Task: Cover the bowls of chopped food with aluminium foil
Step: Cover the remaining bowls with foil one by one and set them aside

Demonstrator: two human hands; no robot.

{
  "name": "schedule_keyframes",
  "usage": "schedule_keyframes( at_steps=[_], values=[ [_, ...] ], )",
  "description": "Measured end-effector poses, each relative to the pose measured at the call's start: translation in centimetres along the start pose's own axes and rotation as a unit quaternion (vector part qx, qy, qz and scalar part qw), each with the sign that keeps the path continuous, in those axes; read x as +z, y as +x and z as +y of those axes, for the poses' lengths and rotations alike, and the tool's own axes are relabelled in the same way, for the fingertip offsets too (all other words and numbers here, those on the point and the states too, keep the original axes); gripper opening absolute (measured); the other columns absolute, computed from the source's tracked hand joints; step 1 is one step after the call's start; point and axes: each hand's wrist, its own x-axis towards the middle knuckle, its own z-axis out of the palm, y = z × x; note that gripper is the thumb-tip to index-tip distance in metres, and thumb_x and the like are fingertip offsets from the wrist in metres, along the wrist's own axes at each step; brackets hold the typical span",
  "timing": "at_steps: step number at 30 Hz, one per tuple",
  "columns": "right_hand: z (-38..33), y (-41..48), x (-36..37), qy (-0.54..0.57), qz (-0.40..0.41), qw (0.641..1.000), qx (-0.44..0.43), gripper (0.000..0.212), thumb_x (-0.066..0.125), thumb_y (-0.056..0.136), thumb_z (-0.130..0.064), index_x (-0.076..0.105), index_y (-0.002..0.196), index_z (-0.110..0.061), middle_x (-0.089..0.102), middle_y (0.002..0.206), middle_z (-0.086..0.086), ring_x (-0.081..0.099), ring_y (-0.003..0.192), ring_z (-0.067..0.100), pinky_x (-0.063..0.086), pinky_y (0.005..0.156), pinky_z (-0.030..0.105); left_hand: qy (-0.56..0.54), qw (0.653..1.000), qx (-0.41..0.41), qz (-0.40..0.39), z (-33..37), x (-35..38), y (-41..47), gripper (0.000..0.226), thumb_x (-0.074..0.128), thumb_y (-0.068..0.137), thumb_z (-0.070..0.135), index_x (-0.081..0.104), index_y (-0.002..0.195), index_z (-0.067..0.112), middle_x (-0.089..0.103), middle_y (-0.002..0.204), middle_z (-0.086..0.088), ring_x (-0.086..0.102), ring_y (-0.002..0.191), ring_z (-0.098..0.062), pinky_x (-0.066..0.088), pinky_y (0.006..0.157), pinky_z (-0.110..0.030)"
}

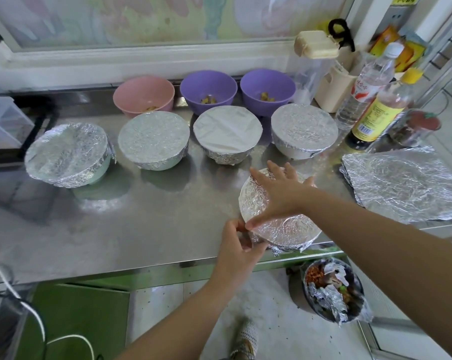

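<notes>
Left hand (236, 242) pinches the near-left rim of the foil-wrapped bowl (284, 229) at the table's (141, 216) front edge. Right hand (279, 193), fingers spread, presses flat on its top. Behind stand four covered bowls (153, 140), then three uncovered bowls (208, 87). Spare foil sheets (401, 185) lie to the right.

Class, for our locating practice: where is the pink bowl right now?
In the head view, the pink bowl sits uncovered at the left of the back row, beside a purple bowl.

Head camera, close, looking down over counter (141, 229)
</notes>
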Motion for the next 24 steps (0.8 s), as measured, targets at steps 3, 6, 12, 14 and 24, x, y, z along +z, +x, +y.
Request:
schedule_keyframes(
  at_steps=[3, 6, 12, 14, 24],
  values=[
    [0.1, 0.1, 0.1, 0.000, 0.001, 1.000, -0.001, 0.146, 0.069, 0.045, -0.094, -0.020, 0.153, -0.052, -0.028, 0.166, -0.005, -0.027, 0.151, 0.039, -0.002, 0.106, 0.085, -0.020, 1.000, 0.003, 0.006, 0.1, 0.0, -0.2, 0.040, 0.077, 0.078, 0.040, 0.053, 0.108, 0.028, 0.069, 0.099, -0.009, 0.069, 0.089, -0.031, 0.057, 0.082, -0.047],
    [0.1, 0.2, 0.1, 0.001, 0.001, 1.000, -0.003, 0.146, 0.068, 0.044, -0.095, -0.021, 0.152, -0.052, -0.028, 0.166, -0.005, -0.028, 0.150, 0.039, -0.001, 0.106, 0.086, -0.030, 0.999, 0.007, 0.021, -0.1, -0.3, -0.5, 0.038, 0.074, 0.072, 0.048, 0.060, 0.101, 0.028, 0.071, 0.094, -0.007, 0.070, 0.086, -0.032, 0.056, 0.084, -0.052],
    [0.2, 0.3, 0.3, 0.003, 0.002, 1.000, -0.005, 0.146, 0.069, 0.045, -0.094, -0.022, 0.152, -0.053, -0.028, 0.166, -0.005, -0.027, 0.150, 0.040, -0.001, 0.106, 0.085, 0.003, 0.999, 0.039, 0.029, -1.0, -1.3, 0.3, 0.022, 0.078, 0.083, 0.009, 0.064, 0.076, 0.024, 0.066, 0.082, 0.008, 0.062, 0.070, -0.005, 0.049, 0.071, -0.021],
    [0.2, 0.3, 0.3, 0.002, 0.003, 1.000, -0.006, 0.146, 0.069, 0.046, -0.094, -0.022, 0.151, -0.053, -0.028, 0.166, -0.005, -0.027, 0.150, 0.040, -0.001, 0.106, 0.085, 0.014, 0.999, 0.041, 0.008, -0.8, -1.8, 0.8, 0.028, 0.077, 0.084, 0.009, 0.064, 0.073, 0.030, 0.066, 0.086, 0.008, 0.066, 0.076, -0.010, 0.050, 0.075, -0.024],
    [0.3, 0.4, 0.3, 0.007, -0.002, 1.000, -0.011, 0.145, 0.069, 0.046, -0.094, -0.023, 0.151, -0.054, -0.030, 0.165, -0.005, -0.029, 0.150, 0.040, -0.003, 0.106, 0.086, 0.167, 0.978, 0.014, -0.126, 2.1, -4.2, 3.1, 0.018, 0.075, 0.088, 0.020, 0.065, 0.073, 0.025, 0.059, 0.063, 0.010, 0.045, 0.049, 0.004, 0.035, 0.051, -0.011]
  ],
)
